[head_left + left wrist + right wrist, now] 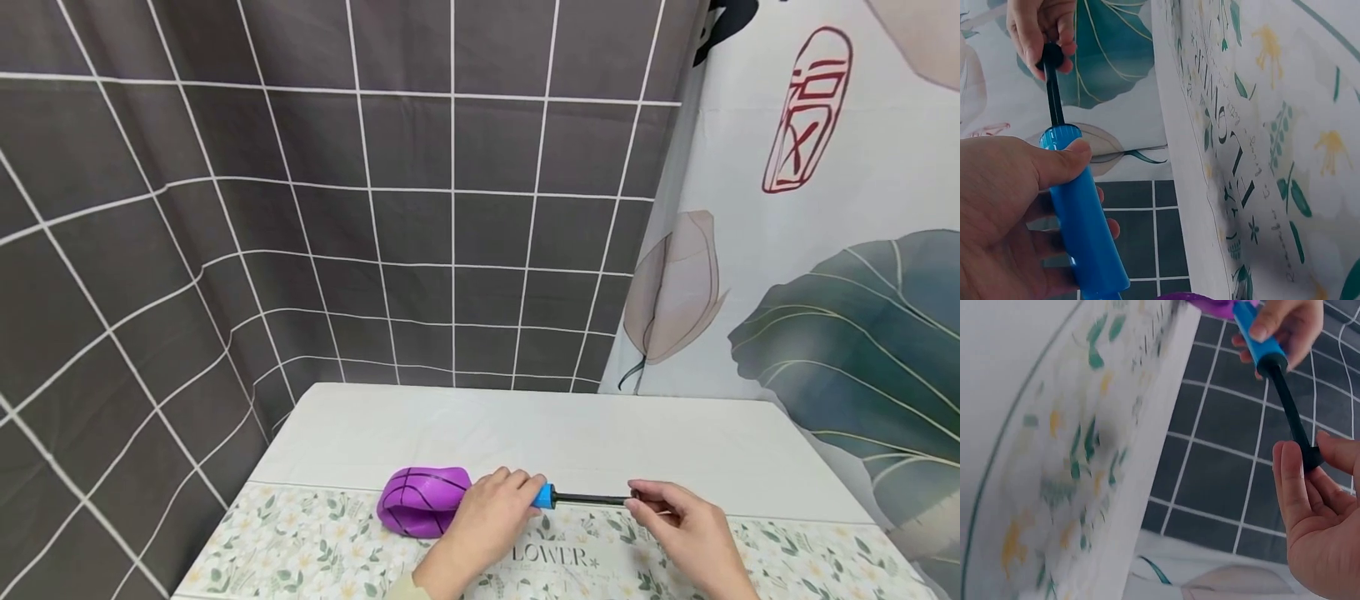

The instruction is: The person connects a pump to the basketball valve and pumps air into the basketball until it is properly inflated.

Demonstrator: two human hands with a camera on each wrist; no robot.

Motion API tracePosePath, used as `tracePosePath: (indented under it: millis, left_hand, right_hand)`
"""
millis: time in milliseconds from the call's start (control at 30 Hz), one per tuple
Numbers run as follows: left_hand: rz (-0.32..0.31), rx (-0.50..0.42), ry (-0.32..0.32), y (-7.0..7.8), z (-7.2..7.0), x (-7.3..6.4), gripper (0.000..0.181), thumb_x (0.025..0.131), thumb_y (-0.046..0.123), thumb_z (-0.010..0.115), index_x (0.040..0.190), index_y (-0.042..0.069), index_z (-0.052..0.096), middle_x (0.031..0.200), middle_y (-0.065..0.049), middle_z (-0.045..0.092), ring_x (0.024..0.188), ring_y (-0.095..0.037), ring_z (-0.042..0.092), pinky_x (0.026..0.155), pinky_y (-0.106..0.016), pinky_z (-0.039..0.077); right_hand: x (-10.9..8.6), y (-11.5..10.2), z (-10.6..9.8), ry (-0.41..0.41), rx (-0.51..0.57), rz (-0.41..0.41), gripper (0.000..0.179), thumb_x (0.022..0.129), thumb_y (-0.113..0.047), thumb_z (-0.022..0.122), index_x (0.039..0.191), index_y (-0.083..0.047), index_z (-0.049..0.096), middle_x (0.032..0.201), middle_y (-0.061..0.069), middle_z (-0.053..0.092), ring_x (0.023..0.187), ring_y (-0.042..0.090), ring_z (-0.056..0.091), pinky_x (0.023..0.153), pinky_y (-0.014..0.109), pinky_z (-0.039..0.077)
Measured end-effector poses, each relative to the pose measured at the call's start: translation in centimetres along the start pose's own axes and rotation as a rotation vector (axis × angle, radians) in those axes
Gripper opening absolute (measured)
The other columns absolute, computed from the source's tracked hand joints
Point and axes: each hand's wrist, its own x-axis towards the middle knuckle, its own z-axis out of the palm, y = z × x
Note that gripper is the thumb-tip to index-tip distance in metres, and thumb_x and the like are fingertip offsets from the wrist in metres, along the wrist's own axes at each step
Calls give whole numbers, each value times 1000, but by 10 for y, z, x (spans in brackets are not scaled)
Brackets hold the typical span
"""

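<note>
So the thing in hand is a blue hand pump (1088, 219), held over the table (525, 433) about midway between its left and right edges and well in from the far edge. It lies crosswise, barrel toward the left edge, with the black rod (591, 499) sticking out toward the right edge. The left hand (497, 512) is wrapped round the barrel in a full grip, thumb pressed on it near the rod end. The right hand (678, 521) has a narrow pinch on the black handle (1053, 55) at the tip of the rod.

Just beside the left hand, on the left-edge side, there's a purple ball (431, 487) with black lines, sagging into a deep fold (basically a sad, half-flat basketball). The left hand covers the spot between them, so I can't tell if the pump is plugged into it, or whether the ball touches the table.

The table top is plain white along the far edge, then there's a flowery band (315, 533) closer to the person, with grey lettering (551, 556) partly blocked by the left hand. A pale sleeve (407, 590) shows at that wrist.

Behind the far edge hangs dark cloth (412, 142) with a white grid, bending round the far left corner. By the far right corner it's pale cloth (750, 217) with a big blue-green leaf (862, 333) and a red seal-like mark (808, 108).
</note>
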Motion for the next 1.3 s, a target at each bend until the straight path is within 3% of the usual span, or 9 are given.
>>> tracePosePath:
  millis: [167,300,467,767,1067,1300]
  left_hand:
    - [21,22,-30,4,2,0,39,90,37,74,124,19,66,106,5,70,88,-11,61,77,-25,55]
    - [42,60,3,8,5,0,39,87,39,76,120,20,68,102,6,70,83,-11,60,74,-25,55]
    - [54,48,15,9,6,0,38,86,39,76,119,21,69,101,8,70,83,-10,61,74,-24,55]
    - [12,-2,0,3,4,0,39,88,36,76,123,22,65,106,8,70,91,-9,63,79,-23,55]
    - [11,6,53,-2,2,-2,38,89,35,75,123,22,65,105,9,69,89,-8,62,79,-22,54]
    - [18,5,61,-3,3,-2,40,89,34,76,125,20,65,105,8,69,90,-8,62,78,-22,55]
  right_hand:
    - [-1,-8,28,-36,44,18,22,89,-14,78,110,-9,75,85,-5,72,69,6,66,62,20,56]
    - [-1,-15,48,-90,115,9,22,88,-13,78,109,-5,74,82,-4,71,66,10,67,59,20,56]
    - [0,-17,57,-154,179,0,27,89,-15,78,111,-1,72,85,0,72,69,14,70,61,20,58]
    - [0,-16,34,-63,102,17,22,86,-13,81,107,-11,75,88,-3,71,72,3,66,65,19,58]
    - [-5,0,-6,-11,2,33,26,89,-14,77,114,-10,74,99,1,73,79,2,67,69,18,58]
    - [-4,3,-10,-11,30,60,30,90,-16,77,118,-9,73,102,4,75,80,3,69,69,19,58]
